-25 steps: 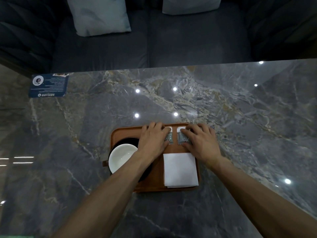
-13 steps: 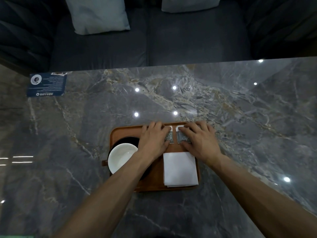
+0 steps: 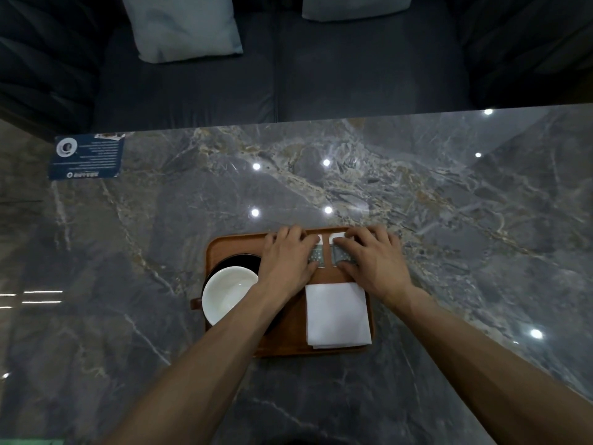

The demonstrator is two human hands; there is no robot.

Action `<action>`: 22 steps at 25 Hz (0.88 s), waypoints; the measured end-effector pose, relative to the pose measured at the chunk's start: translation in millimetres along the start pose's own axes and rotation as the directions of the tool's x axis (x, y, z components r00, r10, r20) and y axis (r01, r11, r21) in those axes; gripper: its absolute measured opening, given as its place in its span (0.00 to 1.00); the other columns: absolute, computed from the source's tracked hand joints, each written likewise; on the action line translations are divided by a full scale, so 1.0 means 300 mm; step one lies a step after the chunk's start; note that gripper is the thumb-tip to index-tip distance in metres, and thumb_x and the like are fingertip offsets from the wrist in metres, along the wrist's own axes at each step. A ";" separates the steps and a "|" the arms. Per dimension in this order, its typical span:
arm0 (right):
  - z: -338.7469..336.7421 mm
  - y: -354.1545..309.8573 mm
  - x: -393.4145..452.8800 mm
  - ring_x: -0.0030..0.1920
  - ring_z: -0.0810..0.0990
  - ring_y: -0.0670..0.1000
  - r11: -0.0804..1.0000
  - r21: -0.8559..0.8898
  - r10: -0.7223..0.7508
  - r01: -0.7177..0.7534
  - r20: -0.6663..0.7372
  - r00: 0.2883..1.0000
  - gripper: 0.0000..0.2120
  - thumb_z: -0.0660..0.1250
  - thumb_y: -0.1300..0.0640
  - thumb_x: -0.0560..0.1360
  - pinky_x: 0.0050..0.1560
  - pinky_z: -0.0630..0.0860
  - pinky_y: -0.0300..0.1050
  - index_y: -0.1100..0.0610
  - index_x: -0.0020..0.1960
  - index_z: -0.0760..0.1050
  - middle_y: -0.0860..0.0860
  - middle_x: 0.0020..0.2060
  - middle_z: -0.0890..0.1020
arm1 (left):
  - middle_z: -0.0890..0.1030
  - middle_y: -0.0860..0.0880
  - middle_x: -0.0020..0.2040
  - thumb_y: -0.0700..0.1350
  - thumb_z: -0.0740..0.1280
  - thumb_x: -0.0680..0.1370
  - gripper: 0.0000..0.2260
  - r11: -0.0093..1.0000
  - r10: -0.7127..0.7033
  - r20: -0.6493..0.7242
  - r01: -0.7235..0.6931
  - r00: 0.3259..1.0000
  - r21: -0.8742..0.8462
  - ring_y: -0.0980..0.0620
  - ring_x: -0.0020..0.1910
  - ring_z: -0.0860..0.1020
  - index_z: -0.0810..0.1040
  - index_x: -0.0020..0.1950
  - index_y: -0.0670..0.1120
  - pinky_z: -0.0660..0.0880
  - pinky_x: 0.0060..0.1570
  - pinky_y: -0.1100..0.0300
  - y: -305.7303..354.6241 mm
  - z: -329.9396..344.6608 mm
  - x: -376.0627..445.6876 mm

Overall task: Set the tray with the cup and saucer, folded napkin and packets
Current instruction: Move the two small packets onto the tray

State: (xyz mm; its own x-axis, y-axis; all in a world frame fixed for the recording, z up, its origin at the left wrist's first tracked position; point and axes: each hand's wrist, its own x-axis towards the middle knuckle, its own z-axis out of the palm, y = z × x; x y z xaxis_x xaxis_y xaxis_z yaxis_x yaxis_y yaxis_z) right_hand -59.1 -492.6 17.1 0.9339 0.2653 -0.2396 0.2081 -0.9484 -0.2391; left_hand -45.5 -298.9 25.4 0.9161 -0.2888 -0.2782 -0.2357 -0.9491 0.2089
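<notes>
Dark marble counter (image 3: 160, 268), wooden tray (image 3: 288, 345) looks basically set: cup (image 3: 229, 293) on saucer (image 3: 239, 261), napkin (image 3: 337, 314) down, my left hand (image 3: 287, 261) and right hand (image 3: 373, 260) pressed flat, fingers together, on the two packets (image 3: 316, 256).

Glossy grey marble-look tabletop with tan and white veining (image 3: 417, 200) fills most of the view; small round ceiling-light reflections dotted across it, plus streaky glare at the left edge. Dark blue rectangular printed card (image 3: 86, 157) lies flat at the far-left corner of the tabletop, text too small to read. Beyond the far edge: dark charcoal upholstered sofa (image 3: 353, 75) with a seam between 2 seat cushions, 2 pale grey-blue pillows (image 3: 183, 25) on it, the right pillow cut off by the frame. Overall lighting dim.
</notes>
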 end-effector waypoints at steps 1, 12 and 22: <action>0.002 -0.001 0.000 0.64 0.68 0.57 1.000 0.002 0.006 -0.006 0.000 1.000 0.23 0.68 0.42 0.73 0.62 0.66 0.58 0.44 0.66 0.73 0.48 0.63 0.75 | 0.73 0.50 0.61 0.55 0.68 0.74 0.20 1.000 -0.005 0.003 0.005 1.000 -0.005 0.47 0.62 0.70 0.72 0.66 0.55 0.65 0.62 0.48 0.001 0.000 0.002; 0.011 0.001 -0.011 0.63 0.70 0.58 0.999 0.022 0.025 -0.025 -0.031 0.999 0.19 0.68 0.45 0.74 0.61 0.68 0.59 0.46 0.64 0.75 0.49 0.61 0.77 | 0.74 0.50 0.60 0.56 0.68 0.74 0.21 1.000 -0.004 -0.012 0.004 1.000 0.009 0.47 0.61 0.70 0.73 0.66 0.56 0.63 0.62 0.49 0.003 0.005 0.008; 0.001 0.002 -0.014 0.64 0.70 0.58 0.999 0.043 0.022 -0.021 -0.027 0.999 0.19 0.67 0.45 0.75 0.62 0.67 0.59 0.46 0.65 0.75 0.49 0.62 0.77 | 0.74 0.50 0.59 0.56 0.68 0.74 0.21 1.000 -0.013 -0.018 0.013 1.000 0.027 0.48 0.60 0.70 0.73 0.66 0.58 0.63 0.63 0.47 0.001 0.006 0.003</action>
State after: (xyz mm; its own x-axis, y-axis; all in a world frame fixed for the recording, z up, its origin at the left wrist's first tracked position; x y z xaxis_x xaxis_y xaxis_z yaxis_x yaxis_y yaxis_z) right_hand -63.0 -494.1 17.7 0.9458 0.2393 -0.2197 0.1756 -0.9455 -0.2741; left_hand -45.1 -299.6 23.6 0.9247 -0.2744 -0.2638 -0.2322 -0.9558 0.1803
